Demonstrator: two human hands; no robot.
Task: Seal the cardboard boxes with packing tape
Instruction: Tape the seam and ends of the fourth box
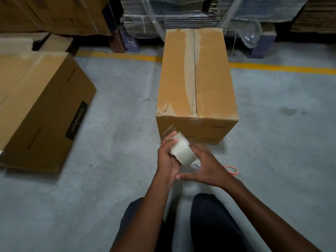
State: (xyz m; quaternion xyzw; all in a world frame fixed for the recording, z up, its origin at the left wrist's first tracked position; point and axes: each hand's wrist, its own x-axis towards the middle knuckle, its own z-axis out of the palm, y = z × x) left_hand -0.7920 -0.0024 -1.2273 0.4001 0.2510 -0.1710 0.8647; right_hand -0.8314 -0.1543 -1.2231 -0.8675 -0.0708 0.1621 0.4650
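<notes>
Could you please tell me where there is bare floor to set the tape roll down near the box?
Bare concrete lies between the middle box and the Crompton box, and right of the middle box below the yellow line, apart from a rubber band. It is crowded along the back by the pallets.

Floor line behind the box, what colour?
Yellow; the floor line shows clearly in the head view, behind the box.
</notes>
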